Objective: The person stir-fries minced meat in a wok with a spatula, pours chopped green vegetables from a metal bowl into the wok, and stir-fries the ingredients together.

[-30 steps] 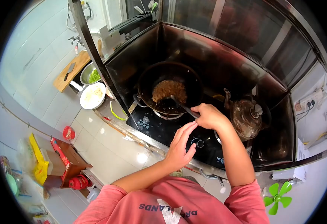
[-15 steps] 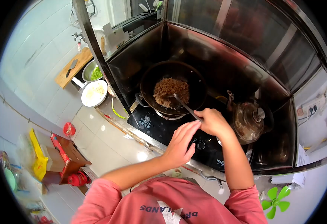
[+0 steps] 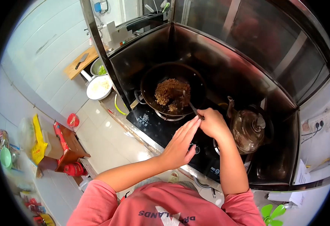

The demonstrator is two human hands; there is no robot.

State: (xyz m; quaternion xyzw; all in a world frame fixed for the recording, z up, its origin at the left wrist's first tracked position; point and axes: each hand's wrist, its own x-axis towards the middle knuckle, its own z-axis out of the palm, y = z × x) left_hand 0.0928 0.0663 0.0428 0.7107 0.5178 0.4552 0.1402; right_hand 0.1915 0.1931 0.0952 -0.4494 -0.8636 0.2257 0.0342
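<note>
A dark wok (image 3: 198, 81) sits on the left burner of the black stove, with brown crumbly food (image 3: 170, 90) in it. My right hand (image 3: 213, 122) is closed round the handle of a metal spatula (image 3: 193, 108), whose head is down in the food at the wok's right side. My left hand (image 3: 180, 145) is flat with its fingers stretched out, holding nothing. Its fingertips are at the end of the spatula handle, close to my right hand; whether they touch it is unclear.
A metal kettle (image 3: 247, 132) stands right of the wok. At the left are a white pan (image 3: 99, 87) with pale food, a metal bowl (image 3: 96, 67) of chopped greens, and a knife (image 3: 82, 60) on a cutting board (image 3: 71, 69). The stove's metal edge (image 3: 142, 139) runs before me.
The spatula head has shifted right and lower in the wok, and the food is now spread and parted there. The view has turned slightly. Both hands keep nearly the same pose.
</note>
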